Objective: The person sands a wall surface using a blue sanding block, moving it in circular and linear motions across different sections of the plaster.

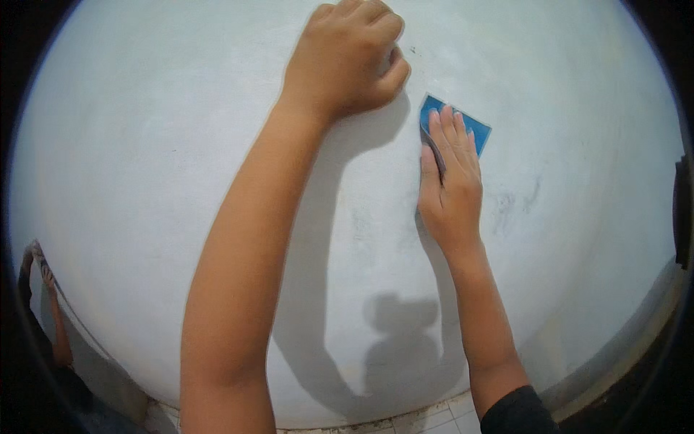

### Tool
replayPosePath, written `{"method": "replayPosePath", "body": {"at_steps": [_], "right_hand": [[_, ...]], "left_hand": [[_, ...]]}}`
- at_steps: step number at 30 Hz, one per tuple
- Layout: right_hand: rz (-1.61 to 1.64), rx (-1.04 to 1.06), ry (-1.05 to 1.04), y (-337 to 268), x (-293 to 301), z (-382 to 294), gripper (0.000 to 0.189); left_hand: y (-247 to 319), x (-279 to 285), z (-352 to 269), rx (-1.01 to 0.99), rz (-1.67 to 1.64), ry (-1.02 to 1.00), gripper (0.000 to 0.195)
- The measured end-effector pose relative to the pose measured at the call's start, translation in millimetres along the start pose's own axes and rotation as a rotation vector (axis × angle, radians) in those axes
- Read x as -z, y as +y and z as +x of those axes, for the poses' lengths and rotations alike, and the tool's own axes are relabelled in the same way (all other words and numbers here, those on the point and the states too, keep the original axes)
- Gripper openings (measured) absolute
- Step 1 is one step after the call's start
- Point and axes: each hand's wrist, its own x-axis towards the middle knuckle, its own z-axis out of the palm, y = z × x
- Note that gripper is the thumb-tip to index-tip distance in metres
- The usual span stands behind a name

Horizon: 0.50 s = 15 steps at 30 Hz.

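Note:
My right hand (452, 173) lies flat with its fingers over a blue sheet (478, 129), likely sandpaper, against a pale painted wall (124, 179). The sheet's left edge curls up between the thumb and the fingers and shows a dark grey back. Up and to the left, my left hand (355, 54) is curled into a fist at the wall; whether anything is inside it is hidden. Grey smudges mark the wall right of my right hand and below it. Shadows of both arms and my head fall on the wall.
At the far left edge another person (51, 325) stands with both hands raised to a wall. Pale floor tiles (434, 417) show along the bottom. A dark object (682, 211) is at the right rim, above a curved ledge or wall base.

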Motion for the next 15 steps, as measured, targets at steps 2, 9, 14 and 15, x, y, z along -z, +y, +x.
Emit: {"method": "replayPosePath", "body": {"at_steps": [2,9,14,15], "right_hand": [[0.011,0.028,0.050,7,-4,26,0.044],[-0.001,0.016,0.048,-13,9,56,0.044],[-0.020,-0.045,-0.029,-12,23,-3,0.045],[0.018,-0.063,-0.025,-16,23,-5,0.045]], "left_hand": [[6,21,24,0.200,-0.142,-0.323,0.030],[-14,26,14,0.040,0.034,-0.019,0.022],[-4,21,22,0.083,0.042,-0.013,0.022],[-4,23,22,0.065,0.055,-0.020,0.022]]}}
